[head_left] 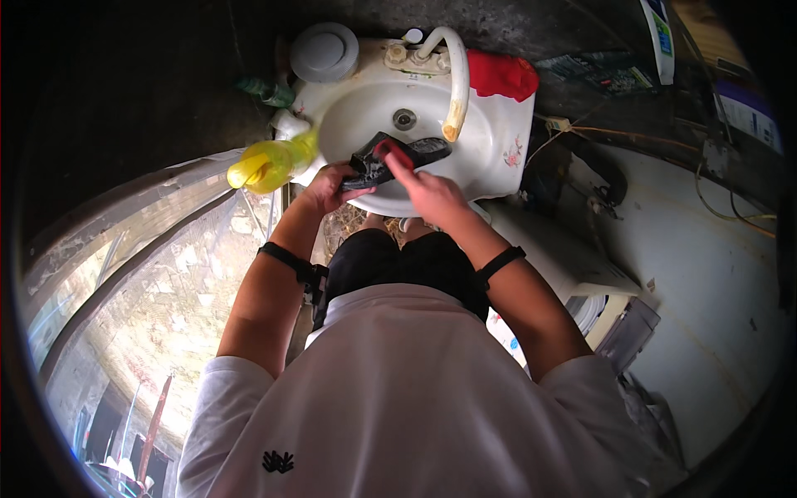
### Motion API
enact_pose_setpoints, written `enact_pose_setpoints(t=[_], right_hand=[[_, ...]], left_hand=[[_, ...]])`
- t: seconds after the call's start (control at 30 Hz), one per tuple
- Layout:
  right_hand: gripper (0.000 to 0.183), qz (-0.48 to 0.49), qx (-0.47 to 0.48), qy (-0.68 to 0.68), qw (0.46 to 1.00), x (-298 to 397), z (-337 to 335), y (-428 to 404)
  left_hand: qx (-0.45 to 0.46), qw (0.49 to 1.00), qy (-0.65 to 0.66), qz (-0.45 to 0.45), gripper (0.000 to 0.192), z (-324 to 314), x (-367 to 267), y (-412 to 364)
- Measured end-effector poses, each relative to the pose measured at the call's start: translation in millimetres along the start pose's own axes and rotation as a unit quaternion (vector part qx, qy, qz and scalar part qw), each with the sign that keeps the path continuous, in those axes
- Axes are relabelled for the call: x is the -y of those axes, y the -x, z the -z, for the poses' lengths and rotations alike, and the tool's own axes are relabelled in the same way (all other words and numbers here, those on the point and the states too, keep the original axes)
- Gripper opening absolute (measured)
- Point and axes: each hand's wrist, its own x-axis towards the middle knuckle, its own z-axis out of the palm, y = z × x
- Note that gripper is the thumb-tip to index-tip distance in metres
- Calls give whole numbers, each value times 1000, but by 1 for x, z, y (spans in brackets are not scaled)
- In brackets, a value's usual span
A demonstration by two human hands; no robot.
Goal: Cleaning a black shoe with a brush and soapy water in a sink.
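Observation:
A black shoe (426, 149), whitish in patches as if with suds, is held over the near side of a white washbasin (492, 155). My left hand (331, 185) grips its end at the left, thumb and fingers on either side. My right hand (433, 193) holds a red object (398, 154), blurred and perhaps a brush, against the shoe's upper, with the index finger stretched along it. Beyond the shoe, the metal drain (405, 119) shows in the bowl. The curved white faucet spout (459, 87) hangs just above and right of the shoe.
A yellow plastic bottle (268, 165) stands left of the basin, near my left hand. A round, light grey lidded container (324, 52) sits on the back left corner, a red cloth (503, 75) on the back right. Cables (629, 137) run along the wall at the right.

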Motion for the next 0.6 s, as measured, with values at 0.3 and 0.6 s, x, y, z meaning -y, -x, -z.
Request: enact_pose_setpoints(t=[0.3, 0.6], right_hand=[[83, -31, -23, -28, 999, -9, -3, 17], [80, -196, 54, -55, 978, -27, 4, 27]], left_hand=[[-29, 999, 23, 8, 32, 9, 3, -11], [-20, 1000, 9, 7, 31, 5, 3, -10]])
